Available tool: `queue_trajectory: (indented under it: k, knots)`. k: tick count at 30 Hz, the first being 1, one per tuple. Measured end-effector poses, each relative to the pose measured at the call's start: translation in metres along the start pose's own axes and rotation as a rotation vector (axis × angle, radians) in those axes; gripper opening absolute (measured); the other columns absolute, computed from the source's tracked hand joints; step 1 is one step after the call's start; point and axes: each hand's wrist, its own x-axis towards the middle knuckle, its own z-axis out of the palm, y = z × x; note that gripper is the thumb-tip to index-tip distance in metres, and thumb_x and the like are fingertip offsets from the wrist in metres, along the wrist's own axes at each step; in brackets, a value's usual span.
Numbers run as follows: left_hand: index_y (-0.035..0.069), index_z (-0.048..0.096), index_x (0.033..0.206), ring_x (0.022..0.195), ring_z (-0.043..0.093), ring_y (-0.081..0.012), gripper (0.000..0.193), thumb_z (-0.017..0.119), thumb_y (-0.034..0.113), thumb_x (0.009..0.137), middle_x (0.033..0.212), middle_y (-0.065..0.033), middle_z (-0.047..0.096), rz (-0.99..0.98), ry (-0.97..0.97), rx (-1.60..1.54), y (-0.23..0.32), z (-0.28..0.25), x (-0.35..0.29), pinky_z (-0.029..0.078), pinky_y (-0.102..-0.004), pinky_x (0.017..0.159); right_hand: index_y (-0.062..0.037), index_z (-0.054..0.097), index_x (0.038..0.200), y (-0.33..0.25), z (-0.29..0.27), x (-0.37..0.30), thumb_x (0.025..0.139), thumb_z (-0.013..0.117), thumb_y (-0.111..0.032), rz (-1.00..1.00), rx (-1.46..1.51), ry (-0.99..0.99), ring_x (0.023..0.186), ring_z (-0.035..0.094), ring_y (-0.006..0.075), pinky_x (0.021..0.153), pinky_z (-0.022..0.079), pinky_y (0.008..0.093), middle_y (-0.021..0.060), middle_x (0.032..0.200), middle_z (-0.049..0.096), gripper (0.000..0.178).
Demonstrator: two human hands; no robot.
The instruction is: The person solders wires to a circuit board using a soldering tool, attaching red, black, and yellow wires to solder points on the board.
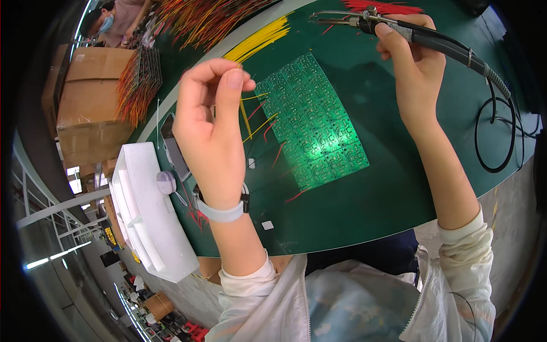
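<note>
- Fingers of the left hand: thumb and forefinger pressed together in a pinch on a thin yellow wire, which hangs down from the fingertips toward the table; remaining fingers curled loosely behind.
- Right hand: fingers wrapped shut around the black handle of a soldering iron, its metal tip pointing left, raised clear of the work.
- Circuit board panel: green, flat on the dark green table, lying between the two hands — just right of and below the pinching fingertips, below the iron.
- Loose wires: yellow and red pieces along the panel's left edge; a yellow bundle further back.
- Handling note — judged: keep the pinch near the wire's end so it stays steady, and hold the iron tip away from the fingers.
- White tray at the left table edge; black cable looped at the right.
</note>
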Motion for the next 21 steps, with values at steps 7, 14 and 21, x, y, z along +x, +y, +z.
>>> queue_trajectory:
  k: [7,14,21]
  knots:
    - [0.000,0.050,0.095,0.074,0.053,-0.0169,0.009,0.050,-0.001,0.087,0.089,-0.0093,0.050,-0.010,-0.164,0.469,-0.031,-0.007,-0.052,0.044,-0.0273,0.069,-0.0016,0.047,0.091,-0.030,0.002,-0.016,0.082,0.059,-0.001,0.261,0.214,-0.127,0.077,0.055,0.0100,0.070,0.043,0.0215,0.0074,0.089,0.060,0.015]
    - [0.002,0.060,0.081,0.063,0.059,-0.0176,0.009,0.066,-0.001,0.075,0.077,-0.0067,0.060,-0.001,-0.080,0.478,-0.046,-0.014,-0.062,0.046,-0.0272,0.056,0.0009,0.051,0.093,-0.025,0.001,-0.039,0.078,0.065,-0.005,0.232,0.050,-0.475,0.073,0.052,0.0058,0.066,0.042,0.0197,0.0022,0.081,0.056,0.021]
    - [-0.001,0.061,0.083,0.067,0.056,-0.0126,0.013,0.066,-0.007,0.073,0.079,-0.0057,0.060,0.037,-0.140,0.394,-0.054,-0.018,-0.060,0.045,-0.0243,0.061,0.0040,0.048,0.094,-0.005,-0.014,-0.057,0.075,0.066,-0.006,-0.033,0.017,-0.496,0.066,0.049,0.0081,0.060,0.039,0.0202,0.0092,0.081,0.055,0.028]
